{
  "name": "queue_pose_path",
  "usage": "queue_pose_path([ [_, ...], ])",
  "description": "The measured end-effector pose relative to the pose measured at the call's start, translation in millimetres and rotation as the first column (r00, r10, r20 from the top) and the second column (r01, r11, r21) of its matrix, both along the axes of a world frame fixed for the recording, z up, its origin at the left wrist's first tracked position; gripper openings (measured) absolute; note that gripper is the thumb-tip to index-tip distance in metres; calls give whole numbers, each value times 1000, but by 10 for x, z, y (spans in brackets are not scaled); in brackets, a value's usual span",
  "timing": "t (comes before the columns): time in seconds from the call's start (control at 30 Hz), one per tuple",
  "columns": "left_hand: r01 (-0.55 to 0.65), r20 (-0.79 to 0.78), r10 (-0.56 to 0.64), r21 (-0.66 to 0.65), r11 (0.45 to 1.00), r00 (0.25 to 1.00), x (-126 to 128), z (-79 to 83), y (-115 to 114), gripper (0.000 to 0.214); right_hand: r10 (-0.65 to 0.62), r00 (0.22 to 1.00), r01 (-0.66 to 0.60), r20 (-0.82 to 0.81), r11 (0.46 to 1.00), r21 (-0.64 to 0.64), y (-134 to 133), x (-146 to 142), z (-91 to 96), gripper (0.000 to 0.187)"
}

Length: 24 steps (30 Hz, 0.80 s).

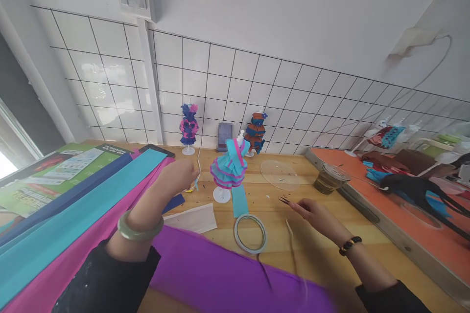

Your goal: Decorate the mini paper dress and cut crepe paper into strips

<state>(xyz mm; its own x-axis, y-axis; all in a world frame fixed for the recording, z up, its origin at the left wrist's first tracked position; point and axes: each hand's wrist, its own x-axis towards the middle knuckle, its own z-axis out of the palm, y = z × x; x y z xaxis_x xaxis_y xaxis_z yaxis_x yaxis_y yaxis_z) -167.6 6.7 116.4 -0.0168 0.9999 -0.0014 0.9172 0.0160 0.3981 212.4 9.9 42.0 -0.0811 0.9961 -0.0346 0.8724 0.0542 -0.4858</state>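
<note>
A small mannequin in a turquoise and pink ruffled paper dress (pixel 230 168) stands on a white base on the wooden table (pixel 293 234). My left hand (pixel 176 178), with a green bangle on the wrist, is closed just left of the dress, pinching a small turquoise scrap. My right hand (pixel 312 210), with a dark bead bracelet, is closed on thin dark tweezers (pixel 284 200) that point left toward the dress. A turquoise paper strip (pixel 240 200) lies at the mannequin's base. A white tape ring (pixel 250 233) lies in front.
Long turquoise, pink, blue and purple paper sheets (pixel 73 225) cover the left and near side. Two more dressed mannequins (pixel 188 127) (pixel 256 133) and a phone (pixel 223 136) stand by the tiled wall. A clear disc (pixel 281 174), a lidded cup (pixel 328 178) and an orange mat (pixel 411 225) lie right.
</note>
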Motion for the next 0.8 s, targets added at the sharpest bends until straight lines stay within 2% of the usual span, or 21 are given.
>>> queue_pose_path([
  [0.07,113,54,-107,-127,985,993,42,60,-89,33,-89,991,88,95,996,22,-78,223,-170,48],
  [0.13,247,116,-227,-209,946,967,121,92,-172,33,-136,979,133,155,991,26,-166,382,-312,45],
  [0.27,506,244,-463,-157,848,852,399,46,-297,29,-195,950,168,243,978,127,-329,472,-453,37],
  [0.33,545,271,-500,-121,830,822,590,-25,-363,24,-253,929,187,271,951,245,-436,394,-427,33],
  [0.4,559,296,-512,-98,824,807,797,-114,-449,23,-260,949,184,177,916,358,-599,225,-344,33],
  [0.43,575,347,-510,-117,810,787,898,-162,-498,21,-186,981,152,57,913,378,-702,112,-290,35],
  [0.5,625,468,-506,-135,769,725,1079,-256,-597,20,-41,974,111,-225,944,310,-937,-142,-188,38],
  [0.57,639,520,-506,-103,762,688,1212,-339,-679,22,35,892,60,-451,979,195,-1160,-376,-126,37],
  [0.67,645,517,-531,-55,762,672,1315,-438,-740,22,48,851,67,-523,978,198,-1368,-582,-136,34],
  [0.8,695,590,-521,-95,713,616,1355,-542,-742,24,39,860,119,-509,954,274,-1415,-614,-230,26],
])
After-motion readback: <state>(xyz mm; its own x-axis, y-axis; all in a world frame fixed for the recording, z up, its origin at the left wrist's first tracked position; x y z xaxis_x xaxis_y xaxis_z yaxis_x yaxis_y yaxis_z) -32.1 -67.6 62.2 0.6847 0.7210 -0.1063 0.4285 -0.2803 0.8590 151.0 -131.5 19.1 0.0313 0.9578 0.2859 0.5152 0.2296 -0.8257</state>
